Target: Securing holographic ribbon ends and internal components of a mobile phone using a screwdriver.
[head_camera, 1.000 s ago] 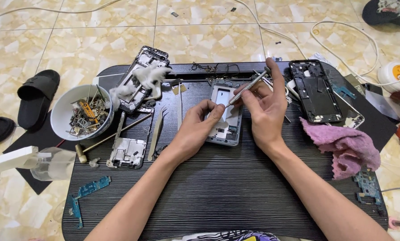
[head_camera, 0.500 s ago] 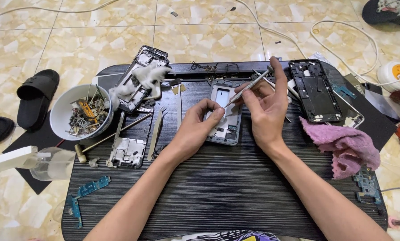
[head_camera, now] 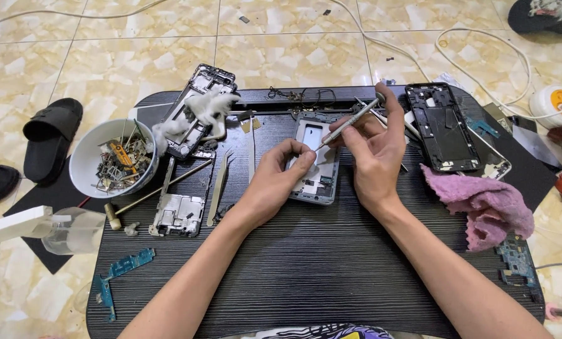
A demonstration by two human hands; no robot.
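Observation:
A silver phone frame (head_camera: 322, 188) lies opened on the black ribbed table (head_camera: 306, 263), near its far middle. My left hand (head_camera: 281, 179) rests on the frame's left side, fingers curled and pinching it. My right hand (head_camera: 372, 147) grips a thin silver screwdriver (head_camera: 350, 122), slanted with its tip down over the frame's upper part, close to my left fingertips. The frame's lower half shows between the two hands.
A white bowl of small metal parts (head_camera: 115, 160), a phone frame with white wadding (head_camera: 196, 116), tweezers (head_camera: 218, 188), a small hammer (head_camera: 149, 198) and another frame (head_camera: 177, 213) lie left. A black phone frame (head_camera: 444, 125) and pink cloth (head_camera: 482, 201) lie right. Sandals (head_camera: 49, 135) sit on the floor.
The screwdriver's handle end has tilted slightly in my right hand. My left fingers have shifted a little on the frame. Nothing else has moved.

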